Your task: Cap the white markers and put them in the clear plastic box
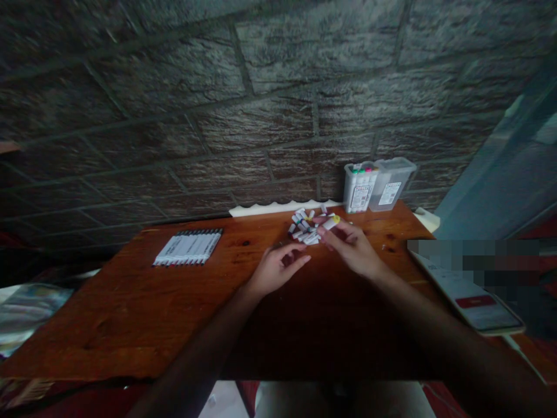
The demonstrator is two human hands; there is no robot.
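Note:
In my right hand [354, 249] is a short white marker cap with a yellow end [331, 223], pinched between thumb and fingers. Just in front of that hand lies a loose pile of small white caps [301, 225], several with coloured ends. My left hand [278, 268] is at the near side of the pile, thumb and fingers apart with nothing between them. Over to the left, several white markers [189, 247] lie side by side in a row, dark at their far ends.
At the back right stand a clear box of markers [359, 188] and an open clear box [389, 188]. A white wavy-edged strip [282, 207] runs along the stone wall [278, 116]. A phone or tablet [474, 296] lies on the wooden table's [143, 325] right edge.

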